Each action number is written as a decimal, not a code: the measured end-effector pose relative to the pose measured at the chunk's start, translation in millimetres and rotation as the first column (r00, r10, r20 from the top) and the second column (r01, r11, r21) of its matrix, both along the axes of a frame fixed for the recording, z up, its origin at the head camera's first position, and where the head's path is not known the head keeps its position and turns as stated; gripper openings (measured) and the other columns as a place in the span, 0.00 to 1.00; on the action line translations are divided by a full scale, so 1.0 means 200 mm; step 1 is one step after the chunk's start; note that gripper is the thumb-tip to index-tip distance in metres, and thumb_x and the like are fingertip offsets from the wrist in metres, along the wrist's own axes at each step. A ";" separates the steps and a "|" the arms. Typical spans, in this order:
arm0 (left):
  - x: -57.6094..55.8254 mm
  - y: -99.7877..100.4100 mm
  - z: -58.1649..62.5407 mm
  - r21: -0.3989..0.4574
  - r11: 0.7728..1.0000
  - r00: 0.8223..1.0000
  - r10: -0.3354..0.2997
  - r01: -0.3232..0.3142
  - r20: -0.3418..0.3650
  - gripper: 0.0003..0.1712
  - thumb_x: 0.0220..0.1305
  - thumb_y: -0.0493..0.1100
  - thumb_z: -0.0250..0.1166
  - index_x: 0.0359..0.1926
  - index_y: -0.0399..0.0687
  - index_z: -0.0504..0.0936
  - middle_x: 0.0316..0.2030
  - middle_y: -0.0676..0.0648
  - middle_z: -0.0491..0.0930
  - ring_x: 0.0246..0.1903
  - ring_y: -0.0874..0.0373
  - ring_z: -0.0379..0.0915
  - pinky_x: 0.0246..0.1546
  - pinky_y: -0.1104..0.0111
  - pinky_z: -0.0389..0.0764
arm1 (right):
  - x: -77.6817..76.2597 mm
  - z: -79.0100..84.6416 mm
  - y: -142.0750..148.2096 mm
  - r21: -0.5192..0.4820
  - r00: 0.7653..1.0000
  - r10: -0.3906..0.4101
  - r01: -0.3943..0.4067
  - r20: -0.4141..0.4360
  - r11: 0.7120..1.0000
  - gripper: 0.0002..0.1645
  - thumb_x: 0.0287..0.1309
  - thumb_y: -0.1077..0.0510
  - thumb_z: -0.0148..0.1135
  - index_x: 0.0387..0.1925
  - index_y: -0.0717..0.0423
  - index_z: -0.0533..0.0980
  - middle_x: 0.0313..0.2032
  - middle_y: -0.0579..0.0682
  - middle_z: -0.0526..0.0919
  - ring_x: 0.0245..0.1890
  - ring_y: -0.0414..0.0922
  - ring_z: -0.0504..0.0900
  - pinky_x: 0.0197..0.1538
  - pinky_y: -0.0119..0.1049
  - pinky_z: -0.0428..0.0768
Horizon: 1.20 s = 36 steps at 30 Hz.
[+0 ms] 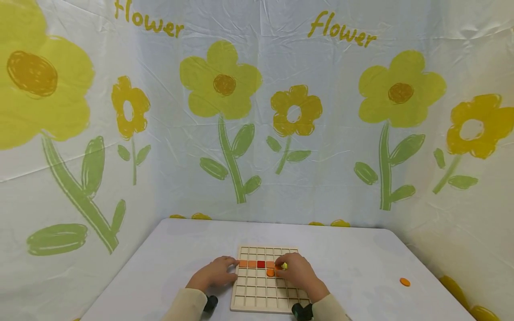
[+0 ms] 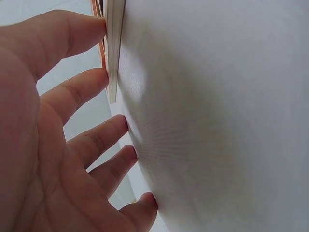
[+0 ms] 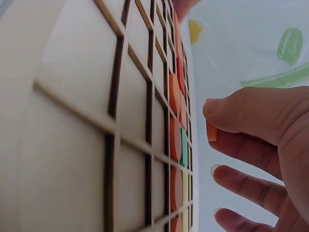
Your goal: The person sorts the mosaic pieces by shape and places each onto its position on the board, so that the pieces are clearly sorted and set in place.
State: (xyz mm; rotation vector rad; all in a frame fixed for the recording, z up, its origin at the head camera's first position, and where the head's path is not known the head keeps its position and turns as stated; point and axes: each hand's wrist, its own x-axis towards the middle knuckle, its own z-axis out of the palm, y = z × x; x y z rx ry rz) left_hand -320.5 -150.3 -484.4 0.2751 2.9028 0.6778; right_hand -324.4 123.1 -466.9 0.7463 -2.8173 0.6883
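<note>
A light wooden grid board [image 1: 254, 292] lies on the table in front of me. One of its rows holds flat orange squares [image 1: 243, 264] and a red square [image 1: 261, 264]; a green square [image 3: 184, 147] and a pale yellow one [image 3: 185, 193] follow. Round orange discs [image 3: 175, 94] line the neighbouring row. My right hand [image 1: 299, 271] is above the board's right side, pinching a small orange tile [image 3: 211, 126] between thumb and index finger. At the board's left edge, my left hand [image 1: 218, 271] touches the rim with thumb and index fingertip, its other fingers extended to the tabletop.
A single orange disc [image 1: 404, 281] lies on the white table [image 1: 361, 254], well to the right of the board. Behind and beside the table hangs a white cloth [image 1: 168, 125] printed with yellow flowers.
</note>
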 end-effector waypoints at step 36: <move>0.00 0.00 0.01 0.030 1.000 1.000 -0.005 0.005 -0.005 0.28 0.60 0.49 0.64 0.61 0.49 0.76 0.65 0.38 0.68 0.67 0.38 0.60 0.66 0.40 0.61 | -0.02 -0.07 -0.25 0.136 0.991 -0.012 0.030 -0.130 0.990 0.04 0.52 0.52 0.70 0.25 0.46 0.86 0.26 0.37 0.83 0.29 0.38 0.77 0.36 0.37 0.79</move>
